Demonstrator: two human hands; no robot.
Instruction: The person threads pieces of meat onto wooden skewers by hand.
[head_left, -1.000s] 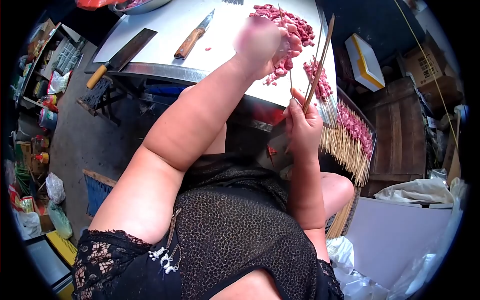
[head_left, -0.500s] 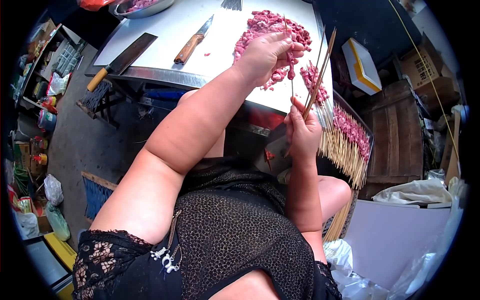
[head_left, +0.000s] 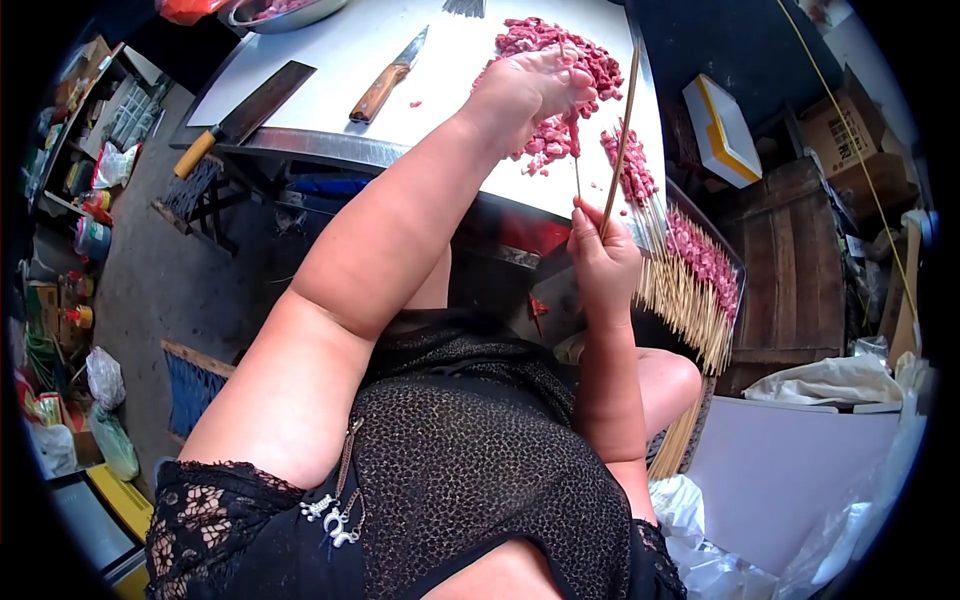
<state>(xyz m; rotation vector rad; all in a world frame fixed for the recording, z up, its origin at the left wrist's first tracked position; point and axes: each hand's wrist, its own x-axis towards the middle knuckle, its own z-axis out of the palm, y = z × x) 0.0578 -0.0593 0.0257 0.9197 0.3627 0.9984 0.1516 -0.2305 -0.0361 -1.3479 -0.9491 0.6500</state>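
While the right hand (head_left: 606, 262) had its fingers clamped on a skewer (head_left: 577, 178) and bare sticks (head_left: 621, 150), the left hand (head_left: 525, 98) curled near the skewer's top, its pinch impossible to tell. Raw meat (head_left: 607, 72) lay beyond, toward one o'clock.

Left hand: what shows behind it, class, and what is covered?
Behind the left hand, the meat pile shows past its edges, on the white table. Whatever lies directly behind is covered, so the pile's full outline cannot be seen.
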